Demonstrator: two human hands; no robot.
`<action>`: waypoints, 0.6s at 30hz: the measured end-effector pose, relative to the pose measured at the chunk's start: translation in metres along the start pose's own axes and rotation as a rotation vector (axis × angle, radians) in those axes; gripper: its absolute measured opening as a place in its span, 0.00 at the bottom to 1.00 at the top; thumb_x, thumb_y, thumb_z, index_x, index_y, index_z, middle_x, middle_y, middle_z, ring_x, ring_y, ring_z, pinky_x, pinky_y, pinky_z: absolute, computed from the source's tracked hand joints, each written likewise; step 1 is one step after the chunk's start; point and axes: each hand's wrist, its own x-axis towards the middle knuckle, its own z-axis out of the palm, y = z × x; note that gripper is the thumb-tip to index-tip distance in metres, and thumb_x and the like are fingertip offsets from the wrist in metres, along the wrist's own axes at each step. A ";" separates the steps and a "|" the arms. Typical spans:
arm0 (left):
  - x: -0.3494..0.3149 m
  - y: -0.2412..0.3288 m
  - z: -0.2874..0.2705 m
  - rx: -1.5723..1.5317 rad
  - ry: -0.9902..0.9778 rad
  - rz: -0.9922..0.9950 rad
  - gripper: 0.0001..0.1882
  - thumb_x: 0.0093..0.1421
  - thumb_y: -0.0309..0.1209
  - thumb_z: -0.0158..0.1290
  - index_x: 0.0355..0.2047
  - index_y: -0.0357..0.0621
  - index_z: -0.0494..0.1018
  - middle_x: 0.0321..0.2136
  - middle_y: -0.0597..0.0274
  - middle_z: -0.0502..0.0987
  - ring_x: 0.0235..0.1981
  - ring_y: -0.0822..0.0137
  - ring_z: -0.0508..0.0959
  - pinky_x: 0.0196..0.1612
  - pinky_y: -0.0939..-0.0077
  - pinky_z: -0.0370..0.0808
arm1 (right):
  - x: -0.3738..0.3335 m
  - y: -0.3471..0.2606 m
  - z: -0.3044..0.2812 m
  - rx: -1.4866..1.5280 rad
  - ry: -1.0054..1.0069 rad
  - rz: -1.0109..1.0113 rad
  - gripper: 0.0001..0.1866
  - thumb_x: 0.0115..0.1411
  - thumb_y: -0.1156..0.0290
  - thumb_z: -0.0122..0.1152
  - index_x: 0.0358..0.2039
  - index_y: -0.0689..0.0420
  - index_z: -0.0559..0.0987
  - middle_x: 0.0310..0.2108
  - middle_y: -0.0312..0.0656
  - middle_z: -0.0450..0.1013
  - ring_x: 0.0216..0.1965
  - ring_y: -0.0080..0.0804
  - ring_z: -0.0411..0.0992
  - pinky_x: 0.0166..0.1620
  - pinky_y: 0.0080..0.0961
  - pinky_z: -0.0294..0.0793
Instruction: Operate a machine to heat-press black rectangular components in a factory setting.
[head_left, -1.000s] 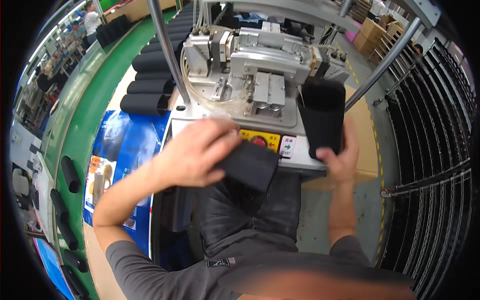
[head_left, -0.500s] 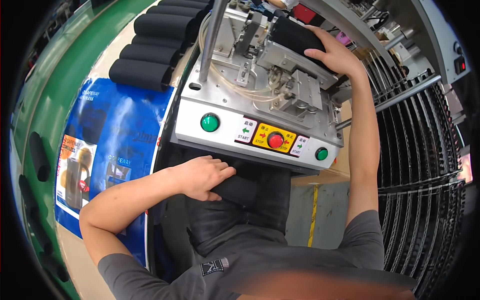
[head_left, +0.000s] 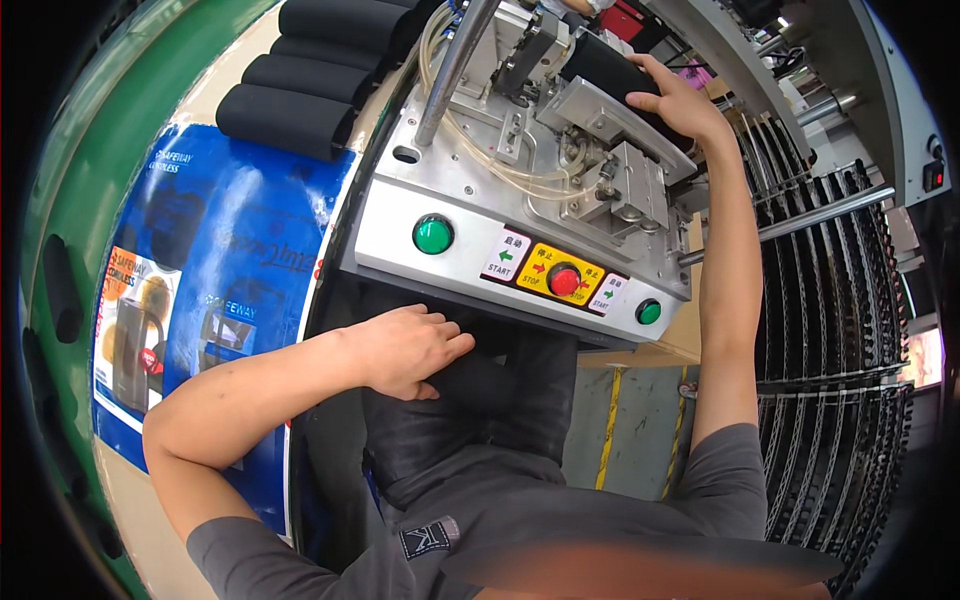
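My right hand [head_left: 677, 103] reaches to the far side of the bench machine [head_left: 470, 185]. Its thumb and fingers wrap the right end of a black cylindrical housing [head_left: 607, 78], which lies in a metal fixture [head_left: 598, 118]; the undersides of the fingers are hidden. Low over my lap, my left hand [head_left: 415, 350] has its fingers curled round a dark cylindrical piece [head_left: 472, 376]. That piece is hard to tell apart from my dark trousers. The left hand is just below the machine's front panel [head_left: 395, 232].
Several black cylinders [head_left: 283, 118] lie in a row at the far left, by a blue printed sheet [head_left: 255, 205]. The panel bears green buttons [head_left: 433, 234] and a red one [head_left: 564, 280]. Metal posts [head_left: 455, 75] rise from the machine. A black rack [head_left: 815, 420] stands right.
My view has shifted slightly, so the machine sits a little farther right and lower. My right hand stays on the housing. The piece by my left hand shows less clearly.
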 end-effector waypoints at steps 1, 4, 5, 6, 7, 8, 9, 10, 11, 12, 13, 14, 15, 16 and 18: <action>0.000 0.000 0.000 0.006 -0.003 -0.005 0.33 0.54 0.41 0.75 0.54 0.37 0.75 0.47 0.51 0.84 0.51 0.49 0.84 0.61 0.56 0.79 | -0.001 -0.003 -0.002 0.001 -0.022 -0.015 0.38 0.70 0.62 0.66 0.79 0.48 0.65 0.72 0.44 0.73 0.67 0.42 0.74 0.68 0.40 0.71; -0.001 -0.001 0.000 0.023 -0.002 -0.016 0.33 0.54 0.41 0.75 0.54 0.37 0.75 0.47 0.52 0.84 0.51 0.49 0.84 0.61 0.56 0.79 | -0.003 -0.008 -0.007 -0.001 -0.063 -0.048 0.39 0.69 0.63 0.67 0.79 0.48 0.66 0.72 0.44 0.74 0.66 0.41 0.75 0.67 0.39 0.71; -0.001 -0.001 0.000 0.023 -0.006 -0.015 0.33 0.54 0.41 0.76 0.54 0.37 0.75 0.47 0.52 0.84 0.51 0.49 0.84 0.61 0.56 0.79 | -0.005 -0.007 -0.006 0.022 -0.059 -0.021 0.39 0.69 0.63 0.67 0.79 0.48 0.66 0.71 0.45 0.74 0.65 0.41 0.75 0.67 0.39 0.72; -0.001 -0.002 0.000 0.022 -0.009 -0.015 0.33 0.54 0.41 0.76 0.54 0.37 0.75 0.47 0.52 0.84 0.51 0.49 0.84 0.61 0.56 0.79 | -0.006 -0.006 -0.005 0.045 -0.055 0.006 0.39 0.69 0.63 0.67 0.79 0.48 0.67 0.71 0.45 0.75 0.64 0.41 0.75 0.67 0.39 0.72; -0.001 -0.002 -0.001 0.021 -0.014 -0.015 0.33 0.54 0.41 0.76 0.54 0.37 0.75 0.47 0.52 0.84 0.51 0.49 0.85 0.61 0.56 0.79 | -0.007 -0.005 -0.004 0.069 -0.052 0.032 0.39 0.68 0.64 0.68 0.78 0.48 0.68 0.70 0.45 0.75 0.64 0.41 0.76 0.67 0.39 0.72; 0.000 -0.003 -0.001 0.019 -0.018 -0.015 0.33 0.54 0.41 0.76 0.54 0.37 0.75 0.47 0.52 0.84 0.51 0.49 0.85 0.61 0.56 0.79 | -0.005 -0.004 -0.004 0.093 -0.050 0.059 0.39 0.68 0.64 0.68 0.78 0.48 0.69 0.70 0.45 0.76 0.63 0.41 0.76 0.66 0.39 0.72; -0.001 -0.002 0.000 0.014 -0.019 -0.015 0.33 0.54 0.41 0.76 0.54 0.37 0.75 0.47 0.52 0.84 0.51 0.49 0.85 0.61 0.56 0.79 | -0.005 -0.005 -0.004 0.094 -0.055 0.059 0.39 0.68 0.64 0.68 0.78 0.48 0.69 0.70 0.45 0.76 0.63 0.41 0.76 0.66 0.39 0.72; -0.001 -0.002 0.000 0.008 -0.025 -0.019 0.34 0.54 0.41 0.76 0.55 0.37 0.75 0.47 0.51 0.84 0.51 0.49 0.84 0.61 0.56 0.79 | -0.003 -0.005 -0.006 0.109 -0.059 0.045 0.38 0.67 0.65 0.68 0.78 0.48 0.70 0.70 0.45 0.76 0.63 0.41 0.76 0.66 0.39 0.72; -0.001 -0.003 0.000 0.002 -0.031 -0.022 0.35 0.54 0.41 0.76 0.56 0.37 0.75 0.48 0.51 0.83 0.52 0.49 0.84 0.61 0.56 0.79 | 0.000 -0.006 -0.008 0.124 -0.063 0.031 0.38 0.67 0.66 0.68 0.77 0.49 0.71 0.69 0.45 0.76 0.62 0.41 0.77 0.66 0.39 0.72; -0.001 -0.003 0.000 -0.005 -0.036 -0.025 0.36 0.54 0.41 0.76 0.57 0.37 0.74 0.48 0.51 0.83 0.52 0.49 0.83 0.60 0.56 0.79 | 0.002 -0.007 -0.009 0.139 -0.067 0.017 0.38 0.66 0.67 0.69 0.77 0.49 0.72 0.69 0.45 0.77 0.62 0.41 0.77 0.66 0.39 0.72; -0.001 -0.004 0.000 -0.012 -0.042 -0.028 0.37 0.53 0.40 0.76 0.58 0.36 0.74 0.48 0.50 0.82 0.52 0.49 0.83 0.60 0.56 0.78 | 0.003 -0.008 -0.009 0.154 -0.071 0.003 0.38 0.66 0.68 0.69 0.77 0.49 0.73 0.68 0.45 0.77 0.61 0.41 0.77 0.66 0.39 0.72; -0.002 -0.004 0.000 -0.016 -0.038 -0.032 0.37 0.53 0.40 0.76 0.58 0.36 0.74 0.48 0.50 0.82 0.52 0.49 0.83 0.60 0.56 0.78 | 0.006 -0.007 -0.008 0.152 -0.077 -0.001 0.38 0.66 0.68 0.69 0.77 0.49 0.73 0.68 0.45 0.77 0.61 0.41 0.77 0.66 0.39 0.72; -0.003 -0.005 0.000 -0.009 -0.036 -0.031 0.37 0.53 0.40 0.76 0.58 0.37 0.74 0.48 0.50 0.83 0.52 0.49 0.83 0.60 0.56 0.78 | 0.006 -0.005 -0.005 0.162 -0.065 0.018 0.38 0.65 0.69 0.69 0.76 0.49 0.73 0.68 0.44 0.78 0.61 0.42 0.77 0.66 0.39 0.72; -0.003 -0.005 0.000 -0.001 -0.033 -0.030 0.36 0.54 0.40 0.76 0.58 0.37 0.74 0.48 0.50 0.83 0.52 0.49 0.83 0.60 0.56 0.78 | 0.005 -0.004 -0.002 0.171 -0.053 0.037 0.38 0.65 0.70 0.69 0.76 0.49 0.74 0.68 0.44 0.78 0.62 0.42 0.77 0.66 0.39 0.72; -0.004 -0.005 0.001 0.014 -0.026 -0.027 0.36 0.54 0.40 0.76 0.57 0.37 0.74 0.48 0.50 0.83 0.52 0.49 0.83 0.60 0.56 0.78 | 0.005 -0.002 0.000 0.188 -0.029 0.074 0.38 0.64 0.72 0.70 0.76 0.49 0.74 0.67 0.44 0.78 0.62 0.42 0.76 0.66 0.39 0.71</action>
